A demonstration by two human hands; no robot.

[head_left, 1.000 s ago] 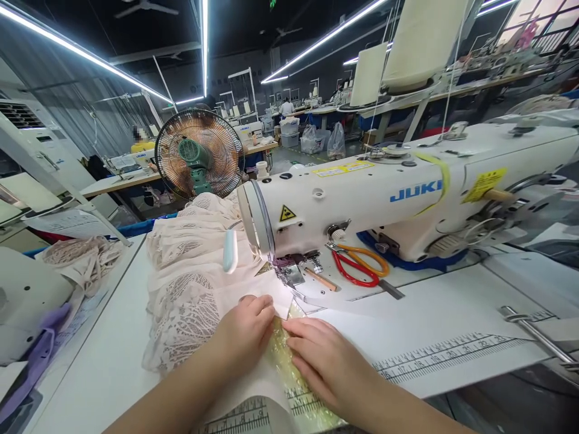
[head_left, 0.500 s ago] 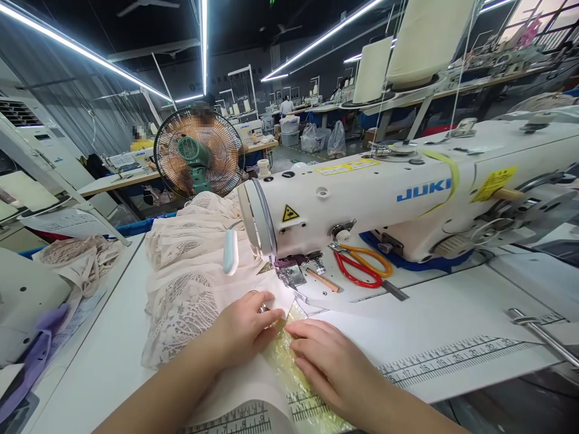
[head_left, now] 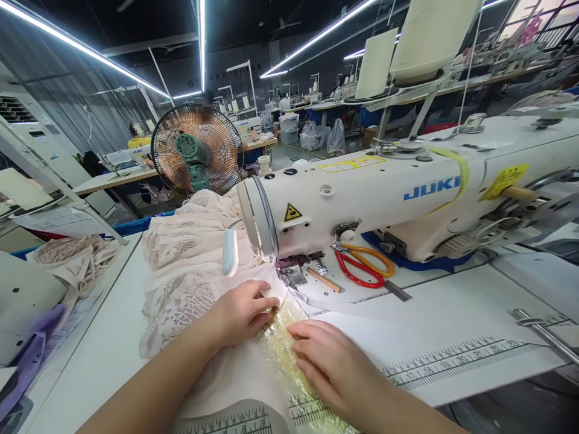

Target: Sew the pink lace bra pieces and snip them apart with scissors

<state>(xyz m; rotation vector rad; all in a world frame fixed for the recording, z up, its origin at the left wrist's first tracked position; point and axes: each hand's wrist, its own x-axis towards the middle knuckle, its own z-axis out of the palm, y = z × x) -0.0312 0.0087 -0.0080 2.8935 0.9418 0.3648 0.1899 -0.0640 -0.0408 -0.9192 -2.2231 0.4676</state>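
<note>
My left hand rests on pale cream fabric, its thumb and forefinger closed on the edge beside a crinkly, shiny yellow see-through strip. Over the right side of that strip lies my right hand, fingers bent and close together against it; its thumb is hidden. The strip runs from below the presser foot of a white sewing machine towards me. Gathered lace fabric is heaped left of the needle area.
Red-and-orange-handled scissors, a small wooden stick and a metal guide plate lie right of the foot. A pale blue-white handle rests on the fabric. A printed ruler marks the table. A large fan stands behind.
My left hand has shifted slightly up and left with the fabric edge, so more of the yellow strip shows between my hands. My right hand has barely moved.
</note>
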